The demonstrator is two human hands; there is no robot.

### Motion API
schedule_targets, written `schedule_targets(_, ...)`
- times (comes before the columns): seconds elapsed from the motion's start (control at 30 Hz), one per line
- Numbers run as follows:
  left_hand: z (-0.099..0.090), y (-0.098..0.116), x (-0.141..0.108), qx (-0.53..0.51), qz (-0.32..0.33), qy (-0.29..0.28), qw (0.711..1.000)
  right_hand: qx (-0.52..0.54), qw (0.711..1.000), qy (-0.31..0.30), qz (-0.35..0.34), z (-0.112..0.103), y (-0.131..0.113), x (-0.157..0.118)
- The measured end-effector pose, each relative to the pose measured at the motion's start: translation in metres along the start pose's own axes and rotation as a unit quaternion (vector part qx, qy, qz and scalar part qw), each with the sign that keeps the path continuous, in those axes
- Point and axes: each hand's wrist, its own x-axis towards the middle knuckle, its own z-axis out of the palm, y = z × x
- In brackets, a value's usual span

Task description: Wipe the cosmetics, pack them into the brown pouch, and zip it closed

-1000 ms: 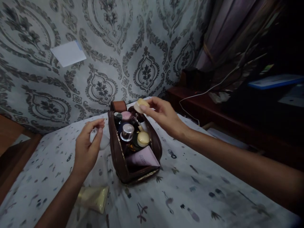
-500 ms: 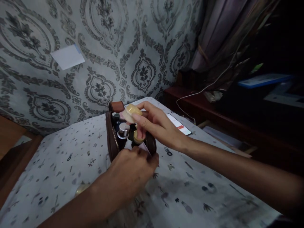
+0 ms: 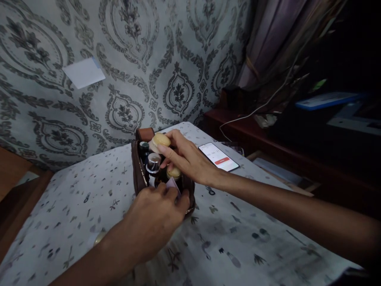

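A brown zippered bag [image 3: 137,171] stands open on the patterned cloth, packed with bottles and jars. My right hand [image 3: 190,159] grips a jar with a yellow lid [image 3: 161,140] above the bag's far part. Beneath that hand are a silver-capped bottle [image 3: 154,163] and another yellow lid [image 3: 174,172]. My left hand [image 3: 160,210] is at the bag's near edge, fingers curled inside by a pale pink flat item [image 3: 172,183]; what they hold, if anything, is hidden. A dark-capped bottle [image 3: 144,147] sits at the bag's far left.
A lit phone [image 3: 219,157] lies right of the bag. Another yellowish item [image 3: 100,237] is partly behind my left forearm. A patterned wall rises behind the cloth [image 3: 74,190]. A white cable [image 3: 253,113] crosses the dark red furniture at right.
My right hand has moved slightly left with the yellow-lidded jar, uncovering more of the phone. My left hand has shifted a little left and down at the bag's near edge.
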Motion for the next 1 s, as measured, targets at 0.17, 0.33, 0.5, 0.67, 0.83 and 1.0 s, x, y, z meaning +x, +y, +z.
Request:
schedule_targets(0.17, 0.001, 0.001, -0.001, 0.022, 0.0, 0.027, 0.999, -0.052, 0.999, 0.001, 0.002, 0.002, -0.003, 0.002)
schedule_targets(0.33, -0.004, -0.006, -0.003, 0.015, -0.027, 0.008, 1.0, -0.047, 0.999, 0.003, -0.011, 0.003, -0.003, 0.002)
schedule_targets(0.5, -0.011, -0.027, -0.005, 0.047, -0.127, -0.026, 0.99, -0.058, 0.998, 0.016, -0.017, 0.002, -0.001, 0.002)
schedule_targets(0.67, -0.013, -0.042, 0.0, 0.035, -0.148, -0.052, 0.987, -0.085, 0.995, 0.036, -0.035, 0.002, 0.002, 0.002)
schedule_targets(0.83, -0.006, -0.049, 0.001, 0.014, -0.171, -0.007, 0.985, -0.068, 0.995, 0.046, -0.049, 0.0, 0.0, -0.004)
schedule_targets(1.0, 0.002, -0.052, -0.003, -0.037, -0.191, 0.057, 0.979, -0.051, 0.997, 0.035, -0.049, -0.002, -0.009, -0.02)
